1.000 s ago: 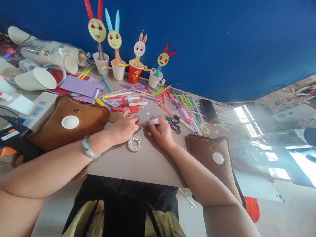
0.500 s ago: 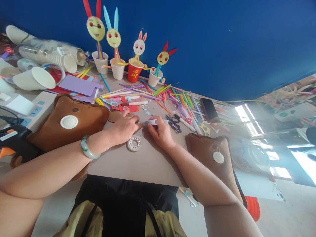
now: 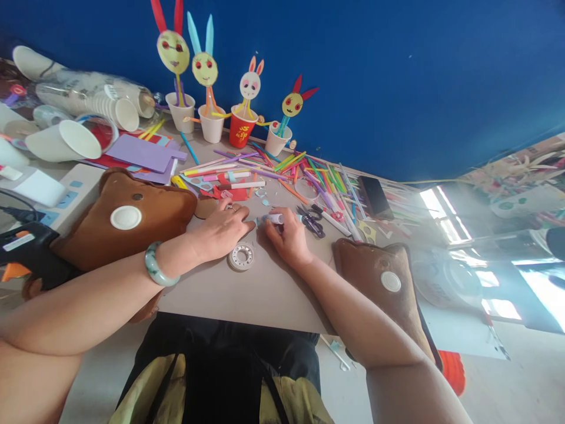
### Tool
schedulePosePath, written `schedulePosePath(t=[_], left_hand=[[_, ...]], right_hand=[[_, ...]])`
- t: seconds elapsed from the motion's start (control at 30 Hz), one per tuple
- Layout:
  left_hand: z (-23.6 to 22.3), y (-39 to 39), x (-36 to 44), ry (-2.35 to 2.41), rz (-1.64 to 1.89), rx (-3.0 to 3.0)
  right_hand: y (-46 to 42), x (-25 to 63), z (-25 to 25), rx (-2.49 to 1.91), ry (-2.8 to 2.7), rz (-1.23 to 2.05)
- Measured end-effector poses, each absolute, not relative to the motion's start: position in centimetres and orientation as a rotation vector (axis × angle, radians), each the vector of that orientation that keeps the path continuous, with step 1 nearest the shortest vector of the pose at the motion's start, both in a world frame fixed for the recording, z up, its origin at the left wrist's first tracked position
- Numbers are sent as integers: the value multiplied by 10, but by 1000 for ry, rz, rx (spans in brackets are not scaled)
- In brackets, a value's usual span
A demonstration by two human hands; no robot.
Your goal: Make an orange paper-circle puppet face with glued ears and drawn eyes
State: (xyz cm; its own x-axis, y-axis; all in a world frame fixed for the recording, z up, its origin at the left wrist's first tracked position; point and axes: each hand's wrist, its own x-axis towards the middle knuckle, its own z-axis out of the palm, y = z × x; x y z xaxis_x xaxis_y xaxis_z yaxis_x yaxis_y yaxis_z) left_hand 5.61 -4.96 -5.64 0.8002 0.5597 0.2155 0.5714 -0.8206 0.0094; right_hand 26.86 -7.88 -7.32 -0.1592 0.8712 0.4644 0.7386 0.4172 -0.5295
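Pinching a pale marker (image 3: 274, 218) between thumb and fingers, in the grip of the right hand (image 3: 289, 237) — low at the bench (image 3: 238, 300), with one end pointing left at the left hand (image 3: 223, 231). Lying palm-down there, fingers bent; cannot tell whether pinching anything. Could streak a fingertip if uncapped, given so narrow a gap; too small to tell tip from cap. Just nearer, could knock a roll of tape (image 3: 241, 267) by dropping the left wrist. Just right, could nick a knuckle on dark scissors (image 3: 314, 226) through a careless sideways swing. Farther, could scatter light-blue scraps (image 3: 265, 202) and coloured sticks (image 3: 289, 168) with a long reach — or tip the top-heavy paper-cup figures (image 3: 242, 129) beyond. Far out left, could burn on the glue gun (image 3: 37, 250), if hot.
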Motion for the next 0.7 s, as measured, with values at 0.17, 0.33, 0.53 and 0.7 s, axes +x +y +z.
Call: schedulePosePath(t=[0.17, 0.33, 0.53, 0.7], left_hand=[[-55, -51, 56, -930, -327, -2917], [-55, -52, 57, -931, -353, -2904], [-54, -52, 57, -924, -320, -2902], [-49, -54, 57, -925, -310, -2891]], right_hand=[[-80, 269, -72, -1387, -1881, 263], [-79, 268, -72, -1340, -1963, 333], [-78, 269, -73, -1389, -1918, 280], [-79, 268, -71, -1362, -1937, 317]])
